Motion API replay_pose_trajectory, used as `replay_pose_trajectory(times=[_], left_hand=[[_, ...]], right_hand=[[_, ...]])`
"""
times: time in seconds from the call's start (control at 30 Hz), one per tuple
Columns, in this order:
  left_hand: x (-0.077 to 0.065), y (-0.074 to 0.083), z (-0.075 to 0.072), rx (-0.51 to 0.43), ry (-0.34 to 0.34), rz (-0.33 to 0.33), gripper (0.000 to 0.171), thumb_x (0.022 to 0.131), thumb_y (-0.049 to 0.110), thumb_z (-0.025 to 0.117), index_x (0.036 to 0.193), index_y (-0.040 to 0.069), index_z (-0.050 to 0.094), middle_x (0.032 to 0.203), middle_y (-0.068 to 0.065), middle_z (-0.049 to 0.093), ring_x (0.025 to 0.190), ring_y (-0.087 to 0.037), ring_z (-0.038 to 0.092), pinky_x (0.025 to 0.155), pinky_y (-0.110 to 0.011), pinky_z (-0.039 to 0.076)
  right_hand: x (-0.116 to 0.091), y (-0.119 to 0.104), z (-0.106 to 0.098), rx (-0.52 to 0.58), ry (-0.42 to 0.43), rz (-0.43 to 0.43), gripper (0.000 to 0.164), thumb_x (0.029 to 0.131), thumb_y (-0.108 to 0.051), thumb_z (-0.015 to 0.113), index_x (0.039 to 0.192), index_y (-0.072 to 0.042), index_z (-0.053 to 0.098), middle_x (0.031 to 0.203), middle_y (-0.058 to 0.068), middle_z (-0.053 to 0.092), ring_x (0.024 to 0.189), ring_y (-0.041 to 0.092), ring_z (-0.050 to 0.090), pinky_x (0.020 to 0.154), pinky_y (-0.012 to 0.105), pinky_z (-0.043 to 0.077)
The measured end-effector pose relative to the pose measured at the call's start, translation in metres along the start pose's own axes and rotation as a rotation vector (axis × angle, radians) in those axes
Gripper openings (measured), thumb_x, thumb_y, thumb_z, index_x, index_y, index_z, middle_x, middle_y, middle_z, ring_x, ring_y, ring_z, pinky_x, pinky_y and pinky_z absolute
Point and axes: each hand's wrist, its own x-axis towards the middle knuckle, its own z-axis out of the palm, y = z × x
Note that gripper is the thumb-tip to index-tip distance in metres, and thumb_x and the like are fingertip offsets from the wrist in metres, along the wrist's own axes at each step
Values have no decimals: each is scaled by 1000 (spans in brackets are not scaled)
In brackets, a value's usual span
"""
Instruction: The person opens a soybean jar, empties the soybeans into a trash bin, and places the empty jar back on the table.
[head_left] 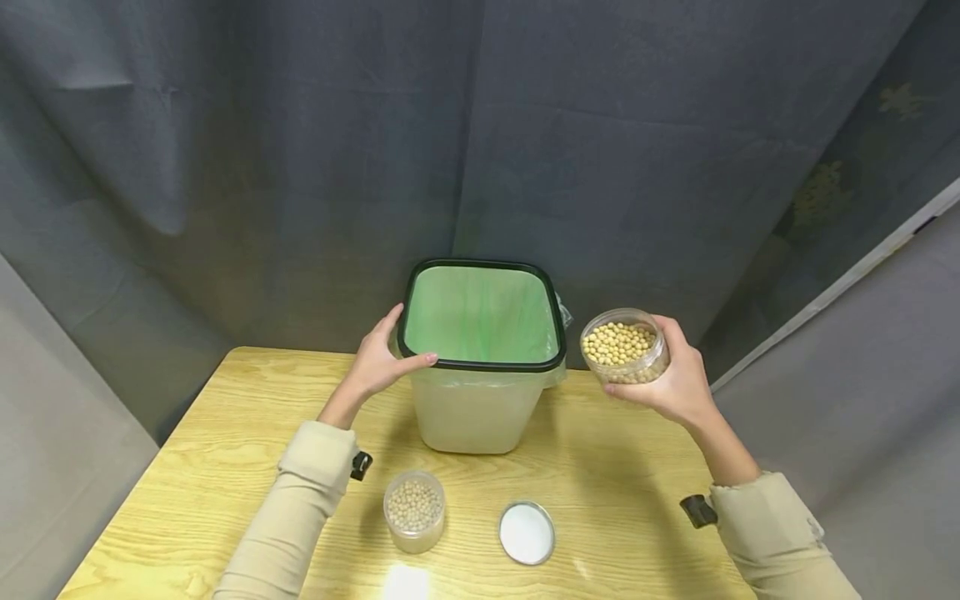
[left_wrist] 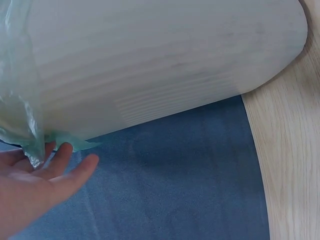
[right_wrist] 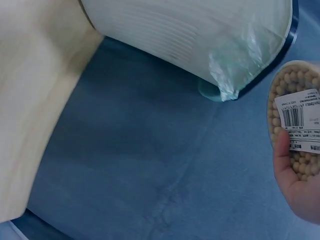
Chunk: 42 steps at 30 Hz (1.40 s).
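Note:
A whitish plastic waste bin (head_left: 472, 412) with a black rim and a green bag lining stands at the table's back edge. My left hand (head_left: 378, 358) is at the bin's front left corner, thumb along the front rim and fingers at the left side. The left wrist view shows the fingers (left_wrist: 75, 175) fairly straight beside the bag's overhang (left_wrist: 32, 127). Right of the bin, above the table, my right hand (head_left: 682, 379) grips a clear jar (head_left: 630, 371) of small round yellow pieces. The jar has no lid and leans toward the bin. A barcode label (right_wrist: 300, 120) covers its base.
A second clear jar (head_left: 416, 533) of paler round pieces stands on the wooden table (head_left: 622, 475), in front of the bin. To its right lies a round white lid (head_left: 527, 533). Dark grey curtains (head_left: 337, 167) hang behind the table.

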Motion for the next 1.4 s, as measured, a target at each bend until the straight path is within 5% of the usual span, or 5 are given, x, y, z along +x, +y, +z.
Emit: replay_pose_trajectory(times=[0.17,0.7,1.17,1.4], left_hand=[[2,-3,-1,-21,-8,3,99,70,37,76,146,9,18,148,-14,20,134,-31,19,106,-48,22],[2,-4,0,-74,-19,-15,100,69,35,78,146,11,18,149,-13,19,135,-29,17,106,-47,20],[0,-2,4,-90,-23,-25,100,69,35,78,146,14,17,149,-12,18,135,-29,16,107,-46,20],[-1,-1,6,-89,-18,-12,100,69,34,78,146,14,18,149,-12,19,135,-28,17,107,-45,20]], right_hand=[[23,-6,-3,-29,-28,-21,89,46,-16,89,124,-4,46,108,18,57,92,32,55,73,43,41],[85,-15,16,-198,-230,-96,89,51,-32,86,126,-6,45,102,18,58,86,33,55,68,47,44],[118,-32,25,-527,-335,-224,88,43,-43,82,119,-15,48,91,8,57,70,29,56,55,44,45],[123,-41,24,-630,-406,-282,93,47,-43,80,126,-10,45,103,14,57,86,35,55,59,50,46]])
